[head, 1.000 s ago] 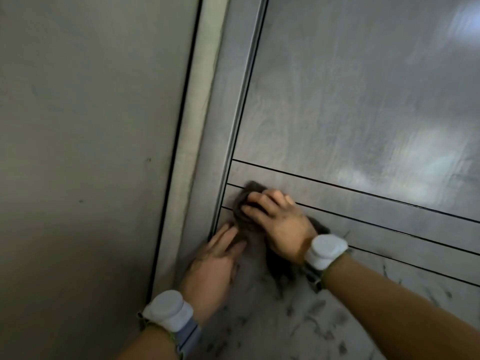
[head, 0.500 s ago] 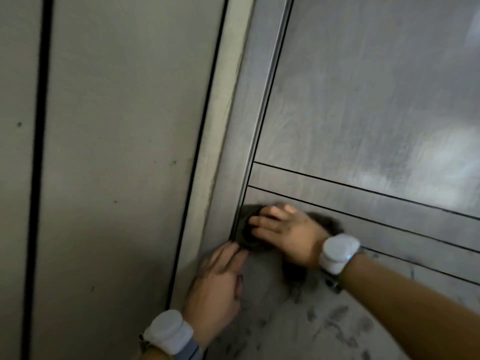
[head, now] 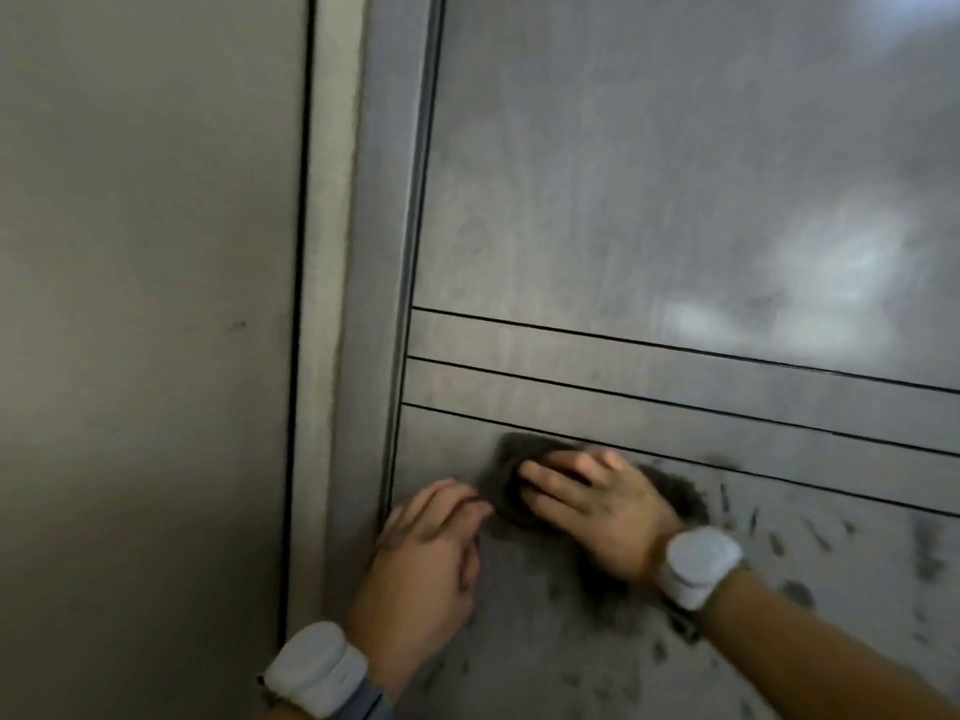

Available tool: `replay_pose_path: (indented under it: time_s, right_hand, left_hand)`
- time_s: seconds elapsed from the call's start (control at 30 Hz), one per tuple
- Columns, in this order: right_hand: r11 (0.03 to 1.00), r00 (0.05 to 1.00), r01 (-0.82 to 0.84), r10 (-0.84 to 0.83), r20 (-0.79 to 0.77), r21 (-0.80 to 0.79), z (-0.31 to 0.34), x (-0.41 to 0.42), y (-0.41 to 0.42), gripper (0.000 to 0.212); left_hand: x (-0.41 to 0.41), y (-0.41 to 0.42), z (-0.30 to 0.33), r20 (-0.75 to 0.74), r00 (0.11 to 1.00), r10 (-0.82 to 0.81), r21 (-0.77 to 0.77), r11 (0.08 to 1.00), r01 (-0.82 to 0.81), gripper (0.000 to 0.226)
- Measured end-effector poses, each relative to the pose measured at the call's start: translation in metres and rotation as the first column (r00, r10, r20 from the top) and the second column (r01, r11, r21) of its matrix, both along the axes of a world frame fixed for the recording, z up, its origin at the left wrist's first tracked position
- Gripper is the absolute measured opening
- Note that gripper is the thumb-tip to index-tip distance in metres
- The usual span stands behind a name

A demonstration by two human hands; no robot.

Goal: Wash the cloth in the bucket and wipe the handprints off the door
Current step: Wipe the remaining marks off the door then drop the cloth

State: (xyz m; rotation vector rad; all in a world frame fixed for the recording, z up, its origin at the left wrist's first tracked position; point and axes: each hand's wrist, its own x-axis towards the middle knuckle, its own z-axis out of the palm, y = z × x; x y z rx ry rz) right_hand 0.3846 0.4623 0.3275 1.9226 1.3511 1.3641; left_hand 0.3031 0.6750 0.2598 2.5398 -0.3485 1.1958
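The grey metal door (head: pixel 649 200) fills the right side, with three thin black grooves running across it. My right hand (head: pixel 597 506) presses a dark grey cloth (head: pixel 511 459) flat against the door just below the lowest groove. My left hand (head: pixel 421 558) rests open and flat on the door near its left edge, fingertips close to the cloth. Dark smudges and handprints (head: pixel 779 543) spread over the lower panel to the right of and below my hands. The bucket is out of view.
The grey door frame (head: pixel 374 304) runs vertically left of the door, with a pale strip beside it. A beige wall (head: pixel 145 330) takes up the left side. White bands sit on both wrists.
My right hand has slid the cloth to the right and slightly down, away from the door's left edge. My left hand stays flat on the door. The camera has shifted.
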Motion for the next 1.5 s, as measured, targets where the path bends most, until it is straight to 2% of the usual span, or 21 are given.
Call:
replay_pose_path:
  time_s: [0.07, 0.1, 0.17, 0.23, 0.3, 0.4, 0.47, 0.53, 0.6, 0.67, 0.7, 0.73, 0.8, 0.9, 0.97, 1.07, 1.17, 1.23, 1.3, 1.4, 1.5]
  right_hand:
    - [0.996, 0.996, 0.027, -0.033, 0.077, 0.082, 0.026, 0.001, -0.05, 0.042]
    - [0.97, 0.994, 0.06, -0.078, 0.07, 0.235, 0.041, 0.001, -0.078, 0.048]
    - [0.78, 0.993, 0.096, -0.121, -0.001, 0.618, 0.06, -0.001, -0.099, 0.055]
    - [0.616, 0.992, 0.086, -0.129, -0.008, 0.783, 0.055, 0.0, -0.088, 0.056]
    - [0.686, 0.992, 0.095, -0.127, -0.009, 0.721, 0.034, -0.002, -0.093, 0.058]
    - [0.924, 0.991, 0.105, -0.13, 0.044, 0.367, -0.011, -0.003, -0.136, 0.05]
    - [0.948, 0.988, 0.148, -0.153, -0.006, 0.283, -0.026, -0.014, -0.193, 0.047]
    - [0.909, 0.983, 0.185, -0.171, -0.069, 0.374, -0.023, -0.025, -0.254, 0.051]
    - [0.732, 0.97, 0.241, -0.184, -0.156, 0.637, 0.001, -0.032, -0.305, 0.055]
    - [0.428, 0.966, 0.257, -0.136, -0.219, 0.866, 0.027, -0.039, -0.339, 0.058]
    - [0.311, 0.964, 0.262, -0.122, -0.235, 0.914, 0.034, -0.047, -0.356, 0.059]
    - [0.266, 0.962, 0.269, -0.12, -0.244, 0.926, 0.034, -0.05, -0.356, 0.058]
    - [0.311, 0.95, 0.312, -0.068, -0.306, 0.898, 0.019, -0.058, -0.351, 0.055]
    - [0.541, 0.896, 0.324, 0.088, -0.436, 0.776, -0.008, -0.069, -0.353, 0.045]
    - [0.573, 0.753, 0.316, 0.334, -0.567, 0.756, -0.01, -0.079, -0.368, 0.042]
    - [0.468, 0.419, 0.43, 0.654, -0.63, 0.772, 0.011, -0.099, -0.398, 0.031]
    - [0.584, 0.339, 0.417, 0.612, -0.715, 0.697, 0.031, -0.11, -0.422, 0.026]
    - [0.62, 0.299, 0.434, 0.585, -0.754, 0.654, 0.036, -0.116, -0.433, 0.024]
    - [0.521, 0.323, 0.493, 0.634, -0.703, 0.697, 0.031, -0.114, -0.439, 0.023]
    - [0.309, 0.462, 0.619, 0.601, -0.652, 0.722, 0.013, -0.113, -0.447, 0.012]
    - [0.287, 0.244, 0.737, 0.732, -0.637, 0.612, -0.016, -0.119, -0.449, 0.02]
  left_hand:
    - [0.0, -0.017, 0.009, 0.006, 1.0, -0.022, -0.025, 0.999, 0.022, 0.046]
    - [0.001, -0.032, 0.017, 0.018, 0.999, -0.028, -0.039, 0.999, 0.029, 0.047]
    - [0.002, -0.053, 0.03, 0.031, 0.999, -0.034, -0.065, 0.997, 0.036, 0.049]
    - [0.004, -0.078, 0.039, 0.04, 0.998, -0.058, -0.061, 0.996, 0.06, 0.05]
    - [0.005, -0.112, 0.045, 0.037, 0.996, -0.084, -0.02, 0.996, 0.084, 0.052]
    - [0.005, -0.142, 0.047, 0.026, 0.996, -0.084, 0.006, 0.996, 0.084, 0.054]
    - [0.001, -0.172, 0.049, 0.012, 0.994, -0.113, 0.023, 0.993, 0.112, 0.051]
    - [-0.003, -0.208, 0.052, 0.033, 0.989, -0.142, 0.071, 0.988, 0.14, 0.051]
    - [-0.005, -0.24, 0.056, 0.038, 0.984, -0.172, 0.099, 0.981, 0.168, 0.054]
    - [-0.005, -0.268, 0.062, 0.024, 0.979, -0.203, 0.113, 0.973, 0.199, 0.057]
    - [-0.008, -0.294, 0.067, 0.014, 0.977, -0.215, 0.124, 0.97, 0.211, 0.059]
    - [-0.008, -0.307, 0.069, 0.0, 0.976, -0.217, 0.135, 0.967, 0.216, 0.06]
    - [-0.01, -0.336, 0.073, -0.019, 0.975, -0.222, 0.146, 0.964, 0.222, 0.063]
    - [-0.012, -0.367, 0.079, -0.015, 0.969, -0.247, 0.179, 0.953, 0.246, 0.065]
    - [-0.013, -0.383, 0.081, -0.015, 0.961, -0.276, 0.177, 0.945, 0.274, 0.066]
    - [-0.013, -0.411, 0.083, -0.062, 0.92, -0.387, 0.048, 0.919, 0.39, 0.063]
    - [-0.017, -0.437, 0.088, -0.219, 0.698, -0.682, -0.386, 0.718, 0.58, 0.055]
    - [-0.019, -0.452, 0.089, -0.231, 0.546, -0.805, -0.62, 0.554, 0.555, 0.048]
    - [-0.019, -0.46, 0.089, -0.209, 0.547, -0.81, -0.721, 0.506, 0.473, 0.031]
    - [-0.012, -0.468, 0.084, -0.162, 0.672, -0.722, -0.788, 0.504, 0.352, 0.011]
    - [-0.008, -0.468, 0.082, -0.006, 0.694, -0.72, -0.908, 0.294, 0.297, 0.009]
